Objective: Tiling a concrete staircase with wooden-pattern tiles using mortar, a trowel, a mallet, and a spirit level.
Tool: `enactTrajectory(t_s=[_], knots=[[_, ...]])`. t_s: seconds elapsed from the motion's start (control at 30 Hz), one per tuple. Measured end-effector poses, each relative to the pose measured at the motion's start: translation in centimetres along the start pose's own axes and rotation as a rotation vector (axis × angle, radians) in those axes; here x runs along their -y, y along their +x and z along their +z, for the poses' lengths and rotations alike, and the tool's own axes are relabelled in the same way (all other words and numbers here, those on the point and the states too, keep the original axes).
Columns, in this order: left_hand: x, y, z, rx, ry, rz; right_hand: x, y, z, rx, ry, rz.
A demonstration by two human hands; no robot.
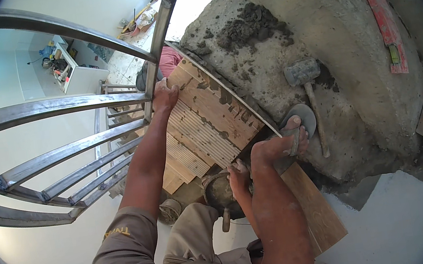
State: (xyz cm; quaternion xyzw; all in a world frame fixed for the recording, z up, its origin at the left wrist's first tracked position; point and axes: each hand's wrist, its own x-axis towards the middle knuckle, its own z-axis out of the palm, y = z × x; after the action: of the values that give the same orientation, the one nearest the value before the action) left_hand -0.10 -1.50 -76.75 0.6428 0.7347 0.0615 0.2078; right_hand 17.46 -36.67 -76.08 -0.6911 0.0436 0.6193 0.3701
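My left hand [165, 96] is at the far end of a wood-look stair tile [214, 111], right beside a metal railing post. Its fingers are curled at the tile's end. My right hand [239, 175] has its fingers closed at the near end of the same tile, above a black bucket [219, 191]. The tile has a grooved band along its left side and smears of grey mortar on its surface. A trowel handle [226, 221] sticks out over the bucket rim. A thin straight strip [228, 93] runs along the tile's right side.
Metal railing bars [58, 107] fill the left. Right of the tile are a mortar heap [253, 26], a rubber mallet [302, 72] and a red level [377, 11]. My sandalled foot [295, 137] stands beside the mallet. Another person's pink sleeve [169, 61] shows behind the post.
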Motion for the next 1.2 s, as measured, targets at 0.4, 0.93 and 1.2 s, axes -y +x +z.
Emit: enactTrajectory(t_s=[0.4, 0.93, 1.2], knots=[[-0.2, -0.5, -0.1, 0.039, 0.024, 0.063, 2.8, -1.7, 1.5, -0.079, -0.142, 0.028], [1.2, -0.7, 0.0, -0.008, 0.074, 0.129, 0.3, 1.7, 2.0, -0.165, -0.423, -0.122], [0.8, -1.1, 0.5, -0.031, 0.076, 0.186, -0.3, 3.1, 0.7, -0.188, -0.561, -0.227]])
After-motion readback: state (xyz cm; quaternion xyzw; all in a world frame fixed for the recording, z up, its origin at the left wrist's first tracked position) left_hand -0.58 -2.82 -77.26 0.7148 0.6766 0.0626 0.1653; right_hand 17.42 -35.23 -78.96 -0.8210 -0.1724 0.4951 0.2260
